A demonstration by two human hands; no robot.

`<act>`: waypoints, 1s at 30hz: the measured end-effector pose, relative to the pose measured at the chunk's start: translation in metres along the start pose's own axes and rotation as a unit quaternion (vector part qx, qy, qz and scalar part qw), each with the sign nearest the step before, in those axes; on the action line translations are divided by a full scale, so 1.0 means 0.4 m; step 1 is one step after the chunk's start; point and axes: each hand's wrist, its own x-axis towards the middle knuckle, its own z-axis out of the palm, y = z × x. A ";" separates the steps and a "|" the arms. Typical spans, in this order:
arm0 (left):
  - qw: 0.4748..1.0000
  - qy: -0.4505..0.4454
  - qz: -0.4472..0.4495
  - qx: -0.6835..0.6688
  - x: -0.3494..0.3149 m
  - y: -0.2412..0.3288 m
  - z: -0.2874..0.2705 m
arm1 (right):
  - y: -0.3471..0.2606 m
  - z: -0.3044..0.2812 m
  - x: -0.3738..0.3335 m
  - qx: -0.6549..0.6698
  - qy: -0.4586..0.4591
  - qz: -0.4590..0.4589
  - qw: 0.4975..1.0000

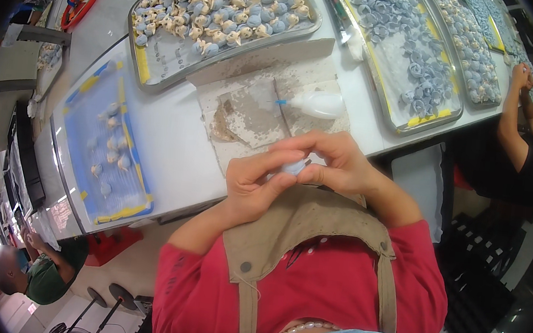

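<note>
My left hand (253, 183) and my right hand (338, 162) meet in front of my apron, at the table's near edge. Fingers and thumbs of both are closed around one small pale blue piece (294, 167), much of it hidden by the fingertips. Just beyond them lies a worn, stained board (246, 115). A white squeeze bottle (320, 105) with a blue tip rests on its side there. Behind the board, a metal tray (153, 67) holds many small blue and cream figures.
To the left sits a blue tray (77, 140) edged with yellow tape, with several small figures. At right, a metal tray (386, 81) carries blue cup-shaped pieces beside another tray of figures (470, 51). One co-worker's arm (511, 121) reaches in at far right; another person (41, 273) is at lower left.
</note>
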 end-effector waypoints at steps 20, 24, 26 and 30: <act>0.821 0.280 0.055 0.494 -0.041 0.084 -0.251 | 0.014 -0.007 0.062 -0.227 0.139 -0.100 0.959; 0.640 0.379 -0.123 0.657 -0.117 0.128 -0.489 | 0.058 -0.081 0.036 -0.286 0.274 -0.085 0.914; 0.570 0.336 -0.123 0.740 -0.111 0.141 -0.537 | 0.070 -0.087 0.030 -0.312 0.298 -0.085 0.898; 0.689 0.316 -0.139 0.637 0.036 0.153 -0.547 | 0.092 -0.084 0.023 -0.317 0.331 -0.074 0.886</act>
